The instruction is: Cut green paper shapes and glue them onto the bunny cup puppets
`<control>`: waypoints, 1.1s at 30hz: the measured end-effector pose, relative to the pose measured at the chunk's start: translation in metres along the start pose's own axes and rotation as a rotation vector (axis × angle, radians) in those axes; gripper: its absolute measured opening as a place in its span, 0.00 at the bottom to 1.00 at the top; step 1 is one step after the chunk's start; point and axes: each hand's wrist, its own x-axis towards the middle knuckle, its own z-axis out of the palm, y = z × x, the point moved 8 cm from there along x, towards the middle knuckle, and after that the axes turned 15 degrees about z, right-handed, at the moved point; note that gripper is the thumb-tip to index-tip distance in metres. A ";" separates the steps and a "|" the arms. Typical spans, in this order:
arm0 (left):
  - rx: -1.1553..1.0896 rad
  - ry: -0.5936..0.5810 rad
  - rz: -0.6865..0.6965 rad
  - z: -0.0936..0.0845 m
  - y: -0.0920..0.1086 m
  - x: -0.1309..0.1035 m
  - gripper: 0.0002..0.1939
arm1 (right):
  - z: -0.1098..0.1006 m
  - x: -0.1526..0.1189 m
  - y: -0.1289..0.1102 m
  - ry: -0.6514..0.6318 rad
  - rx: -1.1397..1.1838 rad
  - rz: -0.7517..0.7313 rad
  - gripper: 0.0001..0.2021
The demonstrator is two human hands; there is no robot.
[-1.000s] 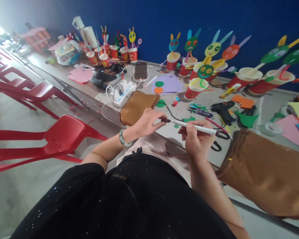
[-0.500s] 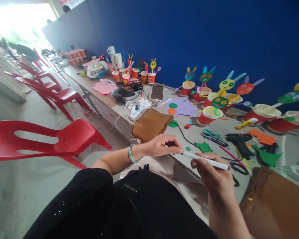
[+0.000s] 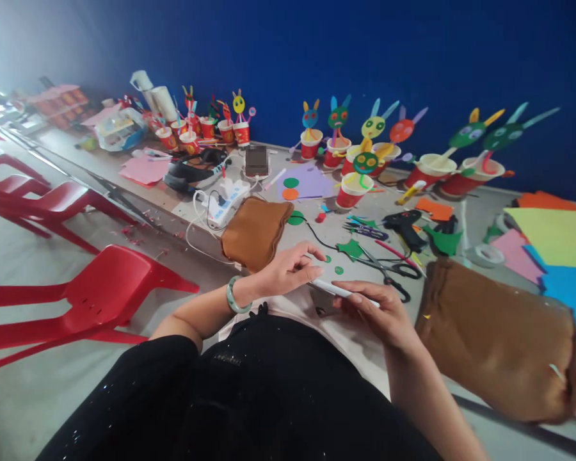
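My right hand (image 3: 372, 307) is closed around a slim white pen-like stick (image 3: 333, 289) above my lap at the table's edge. My left hand (image 3: 288, 269), with a jade-coloured bangle on its wrist, touches the stick's far end with thumb and fingers bent together. Just beyond the hands lie small green circles (image 3: 338, 271), a green paper scrap (image 3: 350, 249) and black-handled scissors (image 3: 396, 269). A brown cloth pad (image 3: 256, 232) lies beyond my left hand, and a larger brown cushion (image 3: 499, 339) is right of my right forearm.
Red cups with paper animal heads, such as this one (image 3: 351, 192), stand along the blue wall (image 3: 288, 64). A power strip (image 3: 228, 203), a glue gun (image 3: 406, 229), a black shoe (image 3: 192, 174) and coloured paper (image 3: 552, 237) lie on the table. A red chair (image 3: 110, 288) stands at left.
The view has swung right, showing more of the brown cushion and coloured paper. Both hands still hold the white stick, and more of the scissors shows.
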 end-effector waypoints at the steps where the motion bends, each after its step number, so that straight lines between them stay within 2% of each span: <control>1: 0.017 -0.023 0.005 0.002 0.000 0.000 0.22 | 0.000 -0.001 0.000 -0.001 -0.018 0.007 0.20; 4: 0.070 -0.044 0.005 0.005 -0.004 -0.001 0.25 | 0.003 -0.004 -0.001 -0.002 -0.060 -0.011 0.18; 8: 0.123 -0.050 -0.009 0.004 -0.008 -0.002 0.35 | 0.007 -0.005 -0.007 0.009 -0.186 -0.052 0.16; 12: 0.239 -0.217 -0.013 0.015 0.000 -0.008 0.37 | 0.009 -0.015 -0.020 0.081 -0.417 -0.159 0.10; 15: 0.324 -0.357 0.109 0.029 0.016 -0.014 0.36 | 0.018 -0.033 -0.033 0.104 -0.563 -0.302 0.06; 17: 0.427 -0.382 0.262 0.036 0.031 -0.018 0.34 | 0.029 -0.048 -0.041 0.079 -0.641 -0.382 0.05; 20: 0.587 -0.325 0.563 0.043 0.064 -0.028 0.28 | 0.045 -0.069 -0.054 0.039 -0.721 -0.452 0.04; 22: 0.643 -0.290 0.661 0.047 0.081 -0.035 0.26 | 0.054 -0.080 -0.062 0.037 -0.743 -0.490 0.04; 26: 0.560 -0.236 0.829 0.052 0.111 -0.048 0.29 | 0.068 -0.095 -0.070 0.019 -0.699 -0.577 0.07; 29: 0.513 -0.241 0.820 0.055 0.116 -0.049 0.31 | 0.069 -0.100 -0.070 0.056 -0.664 -0.633 0.10; 33: 0.466 -0.317 0.763 0.059 0.114 -0.046 0.32 | 0.067 -0.100 -0.065 0.054 -0.677 -0.595 0.09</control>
